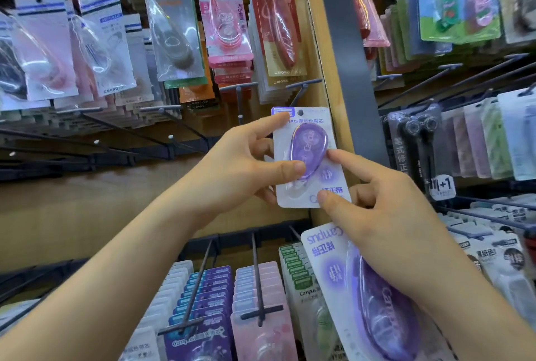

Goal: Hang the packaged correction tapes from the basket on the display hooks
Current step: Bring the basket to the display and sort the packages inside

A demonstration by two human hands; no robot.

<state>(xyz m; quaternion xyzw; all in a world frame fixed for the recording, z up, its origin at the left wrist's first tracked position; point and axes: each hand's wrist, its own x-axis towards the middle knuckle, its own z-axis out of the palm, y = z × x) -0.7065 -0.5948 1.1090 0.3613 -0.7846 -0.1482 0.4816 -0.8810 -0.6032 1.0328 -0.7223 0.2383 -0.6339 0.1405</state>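
An upright purple correction tape package (307, 157) on a white card is held in front of the wooden display panel. My left hand (246, 163) pinches its left side, thumb on the blister, index finger near the hang hole. My right hand (377, 204) pinches its lower right corner with thumb and index finger. Under my right palm a second purple package (368, 297) hangs upside down, held by the other fingers. An empty hook (239, 99) sticks out just above and left of the upright card. The basket is out of view.
Rows of MONO tape packages (174, 32) hang above. Below are full hooks with purple (203, 302) and pink (261, 302) packages. A grey post (348, 56) divides the right-hand display. Long bare hooks (116, 134) project at left.
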